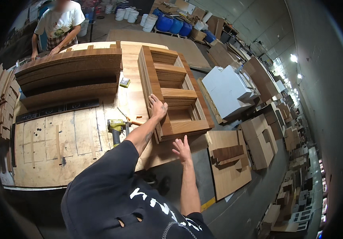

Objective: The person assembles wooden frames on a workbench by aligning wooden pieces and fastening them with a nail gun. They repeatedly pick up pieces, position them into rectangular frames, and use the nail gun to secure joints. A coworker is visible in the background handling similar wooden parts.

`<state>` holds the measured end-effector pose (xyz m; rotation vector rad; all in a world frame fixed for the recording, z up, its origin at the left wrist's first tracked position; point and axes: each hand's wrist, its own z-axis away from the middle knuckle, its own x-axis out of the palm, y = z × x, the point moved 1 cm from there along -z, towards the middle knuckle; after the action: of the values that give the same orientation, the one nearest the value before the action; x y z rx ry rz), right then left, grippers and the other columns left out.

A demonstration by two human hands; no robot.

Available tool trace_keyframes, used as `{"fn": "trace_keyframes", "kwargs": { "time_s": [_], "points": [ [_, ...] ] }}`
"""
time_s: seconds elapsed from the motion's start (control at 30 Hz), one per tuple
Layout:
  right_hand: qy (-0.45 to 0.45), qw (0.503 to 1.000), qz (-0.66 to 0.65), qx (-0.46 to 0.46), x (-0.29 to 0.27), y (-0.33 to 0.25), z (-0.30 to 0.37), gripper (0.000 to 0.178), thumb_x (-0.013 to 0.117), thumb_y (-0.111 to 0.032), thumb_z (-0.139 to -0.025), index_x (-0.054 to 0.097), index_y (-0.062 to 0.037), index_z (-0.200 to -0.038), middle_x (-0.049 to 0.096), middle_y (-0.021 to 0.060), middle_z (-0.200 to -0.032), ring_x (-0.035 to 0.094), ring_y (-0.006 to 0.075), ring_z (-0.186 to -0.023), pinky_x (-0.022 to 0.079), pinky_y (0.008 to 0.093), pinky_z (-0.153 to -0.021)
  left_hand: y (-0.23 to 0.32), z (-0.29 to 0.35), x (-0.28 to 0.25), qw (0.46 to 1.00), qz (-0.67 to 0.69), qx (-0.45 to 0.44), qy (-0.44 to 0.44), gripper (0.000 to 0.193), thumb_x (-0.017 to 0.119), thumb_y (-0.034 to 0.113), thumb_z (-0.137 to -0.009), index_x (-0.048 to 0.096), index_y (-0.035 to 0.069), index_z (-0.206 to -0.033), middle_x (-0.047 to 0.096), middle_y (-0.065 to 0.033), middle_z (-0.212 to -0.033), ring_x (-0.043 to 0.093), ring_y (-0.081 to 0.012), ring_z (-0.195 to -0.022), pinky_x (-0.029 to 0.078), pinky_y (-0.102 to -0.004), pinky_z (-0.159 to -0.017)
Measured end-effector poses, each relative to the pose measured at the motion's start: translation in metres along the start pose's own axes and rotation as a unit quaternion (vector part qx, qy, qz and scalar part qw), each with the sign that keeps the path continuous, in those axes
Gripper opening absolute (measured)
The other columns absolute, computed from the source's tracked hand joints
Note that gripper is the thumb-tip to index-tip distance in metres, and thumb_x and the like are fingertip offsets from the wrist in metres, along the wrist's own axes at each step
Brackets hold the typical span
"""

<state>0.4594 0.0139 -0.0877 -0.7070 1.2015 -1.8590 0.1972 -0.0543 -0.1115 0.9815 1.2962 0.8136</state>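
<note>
A stack of wooden frames (149, 81), each with several rectangular openings, lies on the worktable in front of me. My left hand (158, 108) rests on the left rail of the top frame, its fingers stretched out. Just off the near end of the stack is my right hand (182, 150), fingers spread and holding nothing. A yellow-green nail gun (116, 124) with a dark handle lies left of my left forearm. Beside it is a hand tool with orange handles (133, 120), partly hidden by my arm. Farther back sits a small yellow-green block-shaped item (125, 82).
Long dark-brown boards (70, 71) are stacked on the left of the worktable (76, 143). Another person (60, 24) works at its far left side. Wood pieces (228, 152) lie on a low panel stack at right, near a white block-shaped stack (224, 92). Blue barrels (175, 24) stand behind.
</note>
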Motion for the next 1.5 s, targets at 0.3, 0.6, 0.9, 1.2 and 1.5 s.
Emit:
{"fn": "trace_keyframes", "kwargs": {
  "time_s": [0.3, 0.6, 0.9, 1.2, 1.5],
  "points": [
    [0.147, 0.965, -0.188, 0.112, -0.061, 0.225, 0.234, 0.055, 0.059, -0.03, -0.103, 0.043, -0.0068, -0.149, 0.068, 0.0164, -0.125, 0.07, 0.0274, -0.105, 0.059, 0.0383, -0.086, -0.076, 0.118, -0.067, 0.979, 0.117, 0.123, -0.114, 0.067, 0.062, 0.041, -0.094, 0.049, -0.009, -0.137, 0.061, -0.0354, -0.123, 0.063, -0.046, -0.112, 0.051, -0.0427, -0.095],
    [0.355, 0.884, -0.06, 0.298, -0.01, 0.498, 0.538, 0.04, 0.059, -0.04, -0.096, 0.065, -0.0001, -0.101, 0.07, 0.0141, -0.085, 0.071, 0.031, -0.079, 0.057, 0.045, -0.071, -0.269, 0.35, -0.297, 0.998, -0.03, -0.024, -0.05, 0.038, 0.058, 0.033, -0.095, 0.072, -0.001, -0.089, 0.07, -0.0181, -0.078, 0.069, -0.0268, -0.072, 0.053, -0.04, -0.07],
    [0.293, 0.891, -0.121, 0.325, 0.032, 0.51, 0.512, 0.034, 0.057, -0.035, -0.098, 0.063, -0.0008, -0.096, 0.068, 0.0128, -0.082, 0.068, 0.0273, -0.072, 0.055, 0.0405, -0.063, -0.263, 0.376, -0.409, 0.997, 0.01, -0.031, -0.072, 0.04, 0.064, 0.037, -0.092, 0.072, -0.002, -0.092, 0.072, -0.0213, -0.086, 0.071, -0.0332, -0.082, 0.053, -0.0418, -0.076],
    [0.24, 0.908, -0.072, 0.335, 0.066, 0.494, 0.463, 0.03, 0.055, -0.03, -0.099, 0.062, -0.0015, -0.09, 0.066, 0.0114, -0.079, 0.065, 0.0235, -0.066, 0.053, 0.0361, -0.055, -0.272, 0.371, -0.525, 0.995, -0.096, 0.001, -0.041, 0.041, 0.063, 0.039, -0.093, 0.071, 0.0, -0.098, 0.072, -0.0195, -0.088, 0.07, -0.0353, -0.084, 0.053, -0.0408, -0.074],
    [0.15, 0.925, 0.023, 0.348, 0.204, 0.446, 0.408, 0.023, 0.055, -0.024, -0.099, 0.061, -0.0043, -0.087, 0.06, 0.0084, -0.07, 0.057, 0.0213, -0.056, 0.051, 0.0372, -0.053, -0.48, 0.362, -0.771, 0.975, 0.018, -0.095, 0.199, 0.029, 0.069, 0.031, -0.09, 0.07, 0.003, -0.094, 0.071, -0.0192, -0.085, 0.07, -0.0368, -0.082, 0.054, -0.0437, -0.073]
  ]
}}
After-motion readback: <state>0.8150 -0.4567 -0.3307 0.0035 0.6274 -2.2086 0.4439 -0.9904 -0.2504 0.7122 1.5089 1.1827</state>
